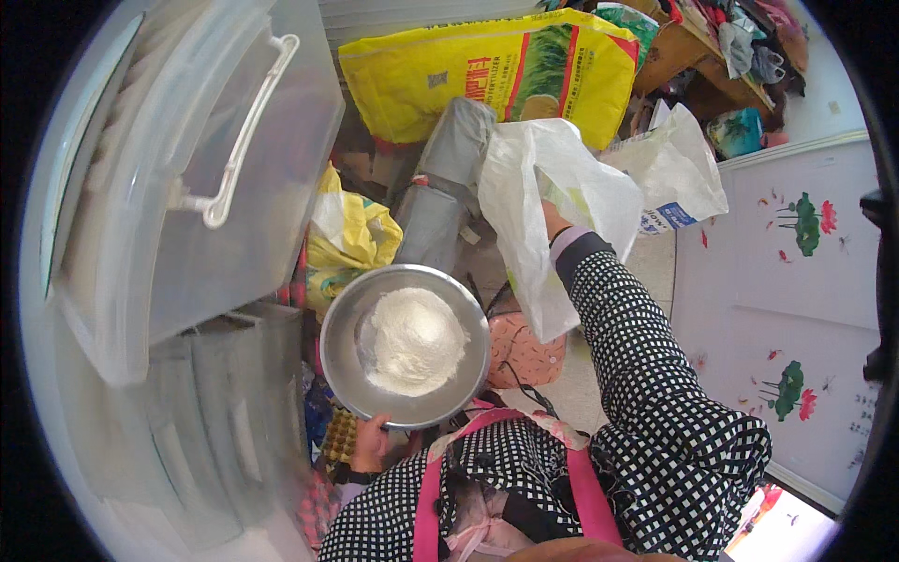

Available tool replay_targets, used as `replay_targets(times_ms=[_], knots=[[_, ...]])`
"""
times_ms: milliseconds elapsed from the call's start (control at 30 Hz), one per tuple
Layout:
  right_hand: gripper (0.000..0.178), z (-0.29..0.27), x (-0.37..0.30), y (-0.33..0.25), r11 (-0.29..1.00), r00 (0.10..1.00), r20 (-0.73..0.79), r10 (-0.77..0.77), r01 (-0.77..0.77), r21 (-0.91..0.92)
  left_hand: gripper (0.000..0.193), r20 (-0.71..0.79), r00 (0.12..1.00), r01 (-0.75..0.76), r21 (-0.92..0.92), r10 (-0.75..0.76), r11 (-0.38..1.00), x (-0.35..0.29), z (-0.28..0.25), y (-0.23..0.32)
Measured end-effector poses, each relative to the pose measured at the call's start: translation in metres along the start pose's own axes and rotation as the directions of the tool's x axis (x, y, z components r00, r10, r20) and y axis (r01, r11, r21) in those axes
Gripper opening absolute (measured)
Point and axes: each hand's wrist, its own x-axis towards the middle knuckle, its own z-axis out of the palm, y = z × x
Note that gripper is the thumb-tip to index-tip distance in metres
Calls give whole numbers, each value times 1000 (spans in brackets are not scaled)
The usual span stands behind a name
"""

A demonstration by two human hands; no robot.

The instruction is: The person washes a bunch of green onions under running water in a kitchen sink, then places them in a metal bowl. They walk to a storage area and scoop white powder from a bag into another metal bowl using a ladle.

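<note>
A round stainless steel bowl (337, 375) holds a heap of white flour-like powder (412, 342). At its lower left rim my left hand (371, 443) grips the bowl and keeps it in front of my body. My right arm reaches forward into the mouth of a white woven plastic sack (524, 187). Only the back of my right hand (554, 221) shows there; the sack hides its fingers, so what they hold cannot be seen.
Clear plastic storage bins (253, 253) rise on the left. Behind lie a yellow printed sack (431, 84), grey wrapped bundles (445, 178) and another white sack (684, 169). A pink patterned bag (524, 351) sits below the woven sack. A white panel with flowers (777, 290) borders the right.
</note>
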Motion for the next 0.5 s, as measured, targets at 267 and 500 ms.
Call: replay_targets(times_ms=[267, 500], knots=[[11, 20, -1, -4, 991, 995, -56, -81, 74, -111, 33, -6, 998, 55, -42, -55, 998, -21, 11, 1], [5, 27, 3, -19, 955, 950, -101, -296, 294, -33, 30, 24, 1000, 1, -34, 0, 999, -4, 23, -6]])
